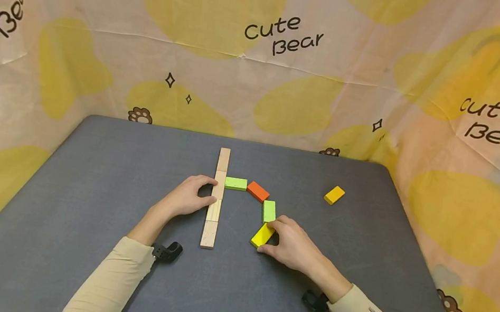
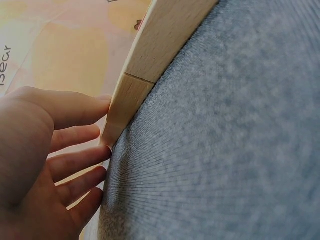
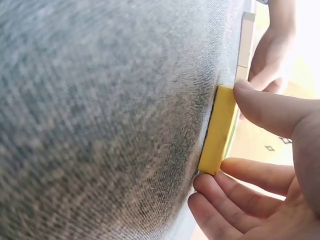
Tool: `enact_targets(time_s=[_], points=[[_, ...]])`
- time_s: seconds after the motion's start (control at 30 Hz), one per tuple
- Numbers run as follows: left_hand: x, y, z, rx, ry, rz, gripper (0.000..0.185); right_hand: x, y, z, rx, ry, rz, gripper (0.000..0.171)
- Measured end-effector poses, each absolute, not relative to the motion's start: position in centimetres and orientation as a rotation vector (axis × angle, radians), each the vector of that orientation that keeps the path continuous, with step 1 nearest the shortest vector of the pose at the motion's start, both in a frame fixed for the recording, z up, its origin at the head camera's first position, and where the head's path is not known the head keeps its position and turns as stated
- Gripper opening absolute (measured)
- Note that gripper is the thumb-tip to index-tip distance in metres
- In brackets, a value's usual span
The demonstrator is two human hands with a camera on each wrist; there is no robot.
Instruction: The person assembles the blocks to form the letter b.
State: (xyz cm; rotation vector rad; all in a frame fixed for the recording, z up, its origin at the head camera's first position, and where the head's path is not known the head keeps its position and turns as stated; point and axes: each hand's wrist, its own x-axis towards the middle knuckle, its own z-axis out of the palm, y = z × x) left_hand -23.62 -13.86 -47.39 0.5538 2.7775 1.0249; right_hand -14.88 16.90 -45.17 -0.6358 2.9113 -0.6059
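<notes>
Several plain wooden blocks [image 1: 209, 233] lie end to end in a straight row, running away from the person. My left hand [image 1: 188, 195] touches the row's left side with thumb and fingertips set apart; in the left wrist view the thumb reaches the wooden row [image 2: 131, 97] and the fingers are fairly straight. My right hand [image 1: 294, 245] pinches a yellow block [image 1: 261, 236] by its two ends, low at the table, thumb on the near end. Its far end meets a light green block [image 1: 269, 211]. An orange-red block [image 1: 258, 191] and another green block [image 1: 236, 184] continue the curve to the row.
A separate yellow-orange block [image 1: 334, 195] lies at the far right of the grey table [image 1: 99, 172]. Patterned cloth [image 1: 221, 88] hangs behind the table and along both sides. Each wrist wears a black camera band [image 1: 166, 252].
</notes>
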Motion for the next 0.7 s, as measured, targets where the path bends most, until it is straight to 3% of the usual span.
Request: enact_targets(time_s=[0.7], points=[[-23.6,-13.9,-47.3,0.554,2.777,1.015,0.050,-16.6,19.6,-42.6,-0.613,2.879,-0.775,0.034]])
